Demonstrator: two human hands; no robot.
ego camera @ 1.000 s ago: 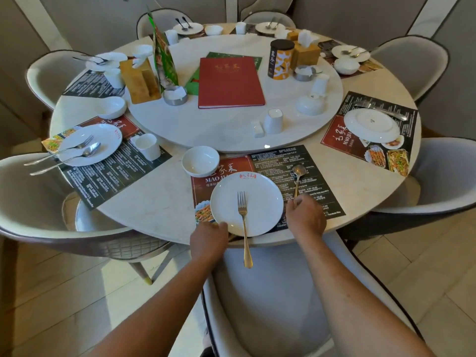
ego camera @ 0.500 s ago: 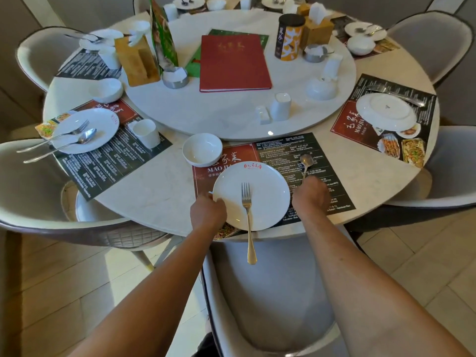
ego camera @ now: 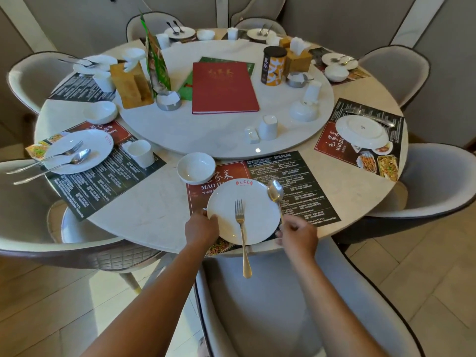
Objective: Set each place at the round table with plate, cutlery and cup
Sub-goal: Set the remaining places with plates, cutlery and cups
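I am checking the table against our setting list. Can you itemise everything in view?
plates: six, white, one at each place
bowls: five, white, beside places
cups: several, white, table and turntable
fork: gold handle, on near plate, overhanging edge
spoon: silver, over near plate's right rim
placemats: printed, black and red
menu: one, red, on turntable
tissue boxes: two, wooden
canister: black and orange
chairs: grey, around table
left hand: grips near plate
right hand: holds spoon

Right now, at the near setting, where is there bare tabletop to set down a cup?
Bare marble lies left of the near plate, between the two placemats. Another bare wedge lies right, toward the upside-down plate. The turntable is crowded farther back.
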